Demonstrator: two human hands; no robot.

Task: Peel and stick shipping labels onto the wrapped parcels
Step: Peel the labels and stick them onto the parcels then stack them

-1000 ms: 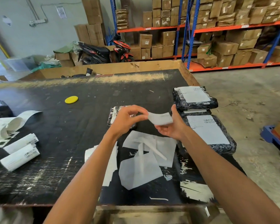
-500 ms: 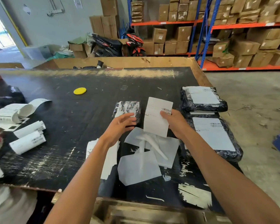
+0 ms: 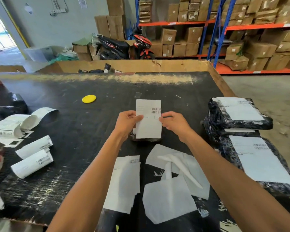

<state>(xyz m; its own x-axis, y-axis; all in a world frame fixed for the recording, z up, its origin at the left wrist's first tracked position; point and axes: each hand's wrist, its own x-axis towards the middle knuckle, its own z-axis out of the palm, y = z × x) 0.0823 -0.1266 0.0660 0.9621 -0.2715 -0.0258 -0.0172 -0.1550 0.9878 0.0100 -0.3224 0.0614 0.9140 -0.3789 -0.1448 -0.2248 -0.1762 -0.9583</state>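
Two hands hold a shipping label above a small wrapped parcel at the centre of a black table.

The left hand [image 3: 127,120] and right hand [image 3: 172,122] pinch the shipping label [image 3: 148,119] by its side edges, fingers clamped on it; the parcel [image 3: 146,139] lies beneath. Labelled parcels [image 3: 238,114] are stacked at right; label rolls [image 3: 32,159] lie at left.

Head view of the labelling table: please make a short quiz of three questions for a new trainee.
1. True or false: both hands hold the shipping label.
2. What lies directly under that label? A) yellow disc B) small black parcel C) paper roll
3. On which side of the table are the labelled parcels stacked?

Key:
1. True: left hand and right hand pinch its side edges.
2. B, the small black parcel.
3. The person's right.
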